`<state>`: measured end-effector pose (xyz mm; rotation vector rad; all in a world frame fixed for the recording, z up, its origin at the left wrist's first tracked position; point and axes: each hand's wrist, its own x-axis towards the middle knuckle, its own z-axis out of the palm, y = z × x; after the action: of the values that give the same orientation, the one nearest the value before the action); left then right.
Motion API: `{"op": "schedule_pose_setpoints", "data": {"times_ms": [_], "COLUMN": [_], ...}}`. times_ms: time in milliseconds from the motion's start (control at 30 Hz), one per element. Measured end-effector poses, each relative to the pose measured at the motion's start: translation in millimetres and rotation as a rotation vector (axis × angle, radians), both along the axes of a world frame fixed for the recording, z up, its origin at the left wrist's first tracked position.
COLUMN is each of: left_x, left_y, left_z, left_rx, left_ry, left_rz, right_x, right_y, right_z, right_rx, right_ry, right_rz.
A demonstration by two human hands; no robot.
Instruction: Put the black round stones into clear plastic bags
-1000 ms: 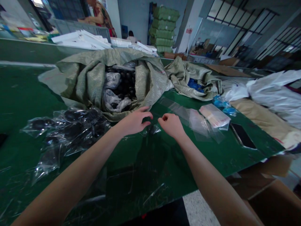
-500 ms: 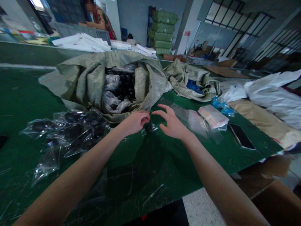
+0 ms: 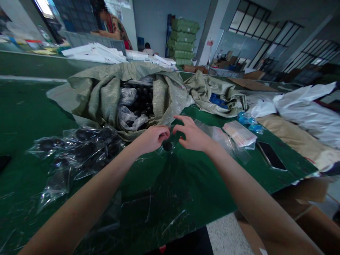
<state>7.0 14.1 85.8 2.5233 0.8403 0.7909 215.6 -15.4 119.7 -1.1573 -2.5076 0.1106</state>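
Over the middle of the green table, my left hand is closed in a pinch at the top of a small clear plastic bag. A black rounded piece shows in the bag, below the fingertips. My right hand is just right of the bag, fingers curved and apart; whether a fingertip touches the film is unclear. To the left lies a heap of bagged black pieces. Behind my hands a woven sack gapes open, with many loose black pieces inside.
Flat clear bags and a stack of printed bags lie right of my hands, near a phone. A second sack holds blue pieces. Cardboard boxes stand below the table's right edge. A person is across the table.
The view has tilted up slightly. The fingers of my right hand have curled more beside the bag, and the black piece shows more clearly. My left hand keeps its pinch.
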Motion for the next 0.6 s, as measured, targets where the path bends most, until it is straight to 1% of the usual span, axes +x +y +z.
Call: {"op": "schedule_pose_setpoints", "data": {"times_ms": [233,333,467,600], "left_x": [-6.7,-11.5,-13.9,-10.3], "left_y": [1.1,3.9,5.4,2.8], "left_z": [7.2,9.6,8.9,5.3], "left_rx": [-0.022,-0.043,-0.092,-0.171], "left_ry": [-0.043,-0.062,-0.066,-0.085], "left_rz": [0.015,0.020,0.046,0.027], "right_x": [9.8,15.2,15.0,11.3], "right_y": [6.4,3.5,-8.6,-14.4], "right_z": [1.4,2.6,11.0,16.4], "right_rx": [-0.038,-0.020,0.013,0.003], "right_ry": [-0.111,-0.098,-0.057,-0.103], "right_rz": [0.077,0.072,0.063,0.038]}}
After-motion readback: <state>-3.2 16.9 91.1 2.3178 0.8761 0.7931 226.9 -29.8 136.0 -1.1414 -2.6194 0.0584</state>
